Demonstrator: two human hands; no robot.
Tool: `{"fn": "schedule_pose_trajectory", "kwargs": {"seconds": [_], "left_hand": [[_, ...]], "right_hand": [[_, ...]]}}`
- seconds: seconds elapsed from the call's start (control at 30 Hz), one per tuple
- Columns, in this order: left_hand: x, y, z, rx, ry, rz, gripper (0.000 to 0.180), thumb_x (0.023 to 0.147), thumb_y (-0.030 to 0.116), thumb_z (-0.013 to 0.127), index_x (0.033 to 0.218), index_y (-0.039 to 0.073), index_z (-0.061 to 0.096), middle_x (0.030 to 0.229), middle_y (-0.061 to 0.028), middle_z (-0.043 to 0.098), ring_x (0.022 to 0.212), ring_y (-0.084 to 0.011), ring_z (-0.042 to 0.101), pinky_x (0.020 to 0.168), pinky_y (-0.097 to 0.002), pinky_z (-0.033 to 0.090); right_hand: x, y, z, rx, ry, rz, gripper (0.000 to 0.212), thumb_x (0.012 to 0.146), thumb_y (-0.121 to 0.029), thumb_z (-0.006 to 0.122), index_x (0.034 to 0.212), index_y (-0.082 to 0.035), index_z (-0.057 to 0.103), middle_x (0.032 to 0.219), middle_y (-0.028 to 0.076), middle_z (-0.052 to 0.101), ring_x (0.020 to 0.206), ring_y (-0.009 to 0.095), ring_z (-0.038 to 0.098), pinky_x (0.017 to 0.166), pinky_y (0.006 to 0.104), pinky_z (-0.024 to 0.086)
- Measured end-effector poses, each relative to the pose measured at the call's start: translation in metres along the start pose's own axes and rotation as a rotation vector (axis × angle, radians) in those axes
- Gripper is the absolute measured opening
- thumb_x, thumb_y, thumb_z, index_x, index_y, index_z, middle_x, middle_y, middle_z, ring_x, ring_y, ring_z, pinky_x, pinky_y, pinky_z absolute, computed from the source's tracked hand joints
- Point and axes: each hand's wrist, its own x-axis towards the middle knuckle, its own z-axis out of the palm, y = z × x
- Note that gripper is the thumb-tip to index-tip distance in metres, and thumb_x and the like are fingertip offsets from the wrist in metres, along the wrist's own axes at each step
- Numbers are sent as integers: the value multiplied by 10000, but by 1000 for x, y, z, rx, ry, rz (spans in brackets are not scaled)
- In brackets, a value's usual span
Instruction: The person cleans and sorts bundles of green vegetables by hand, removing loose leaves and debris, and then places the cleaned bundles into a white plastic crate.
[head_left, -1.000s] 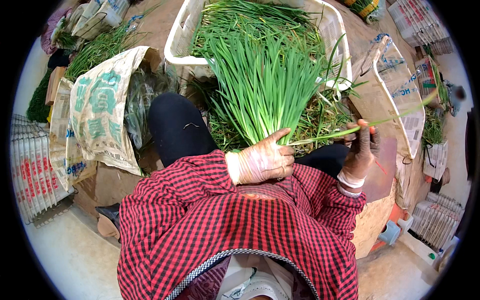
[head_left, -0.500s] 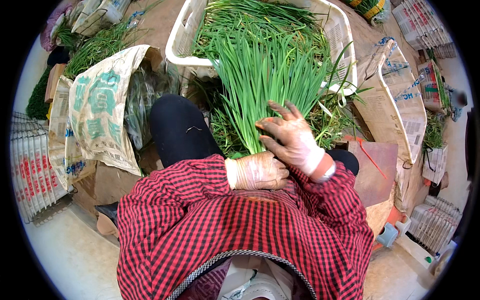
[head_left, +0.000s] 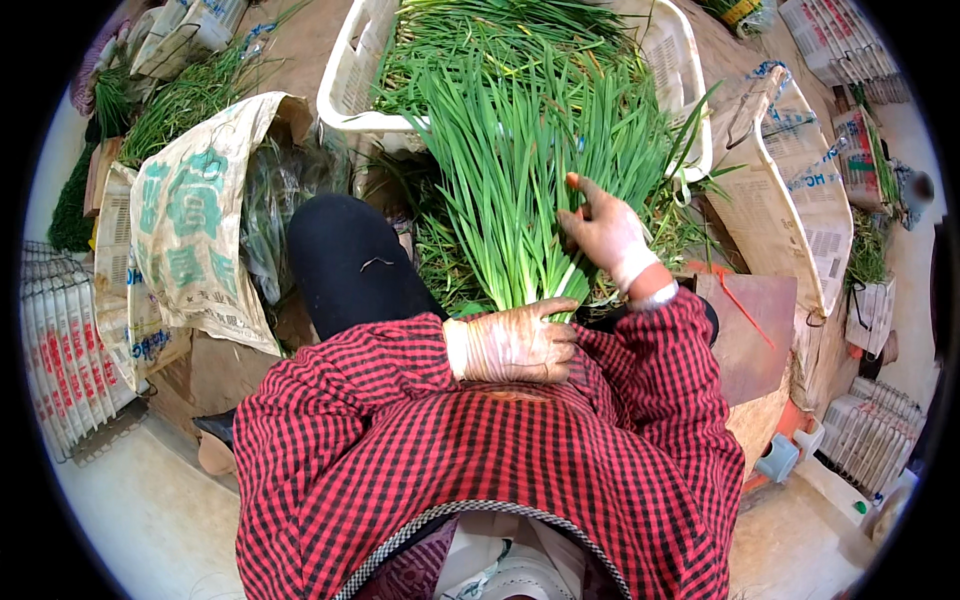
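A fanned bunch of garlic chives [head_left: 500,190] stretches from my lap toward the crate, its pale stem ends toward me. My left hand [head_left: 520,342], in a thin soiled glove, is closed around the stems at their base. On the right side of the bunch, my right hand [head_left: 607,232], gloved too, is at the leaves with its forefinger and thumb apart. Its other fingers are partly hidden. The leaf tips lie over the near rim of a white plastic crate [head_left: 345,85] holding more chives.
A printed woven sack [head_left: 195,215] with clear plastic beside it lies left of my dark-clothed knee [head_left: 350,255]. Loose trimmings [head_left: 450,260] are heaped under the bunch. To the right are a brown board [head_left: 750,330], a red strip [head_left: 740,308] and an open pale bag [head_left: 785,200].
My right hand has shifted up and right along the bunch, its fingers less spread. The stems above my left hand now show more fully and fan wider. The view has shifted slightly.
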Motion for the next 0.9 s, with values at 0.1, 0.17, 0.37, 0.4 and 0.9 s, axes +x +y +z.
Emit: {"fn": "schedule_pose_trajectory", "kwargs": {"seconds": [0.1,0.17,0.37,0.4,0.9], "left_hand": [[1,1,-1,18,-44,-3,42,700,160,539,723,152,504,742,14,477,858,-151,529,1084,-460,277],[1,1,-1,30,-79,-9,33,707,163,535,722,153,508,743,14,478,856,-149,529,1082,-455,280],[2,2,0,3,-100,-36,33,731,155,528,703,147,543,752,4,519,859,-165,537,1071,-446,288],[1,2,1,0,-94,-40,34,732,155,529,702,147,544,753,4,519,857,-164,537,1070,-445,290],[3,5,-3,5,-147,-21,32,730,175,515,713,148,517,758,10,501,887,-157,525,1080,-442,279]], "right_hand": [[26,3,5,-52,15,37,496,773,-374,610,1177,-91,559,862,139,654,857,297,627,787,384,478],[38,2,9,-185,48,49,454,774,-388,610,1115,-88,591,877,144,654,867,299,623,781,390,477],[59,28,22,354,48,164,291,782,-320,641,872,-44,624,715,93,634,677,214,622,650,332,480],[56,26,18,468,-4,190,271,783,-293,649,874,-39,625,698,77,626,642,187,613,621,314,477],[63,-5,11,-104,147,143,347,767,-397,598,873,-69,635,854,167,644,827,319,617,745,404,475]]}}
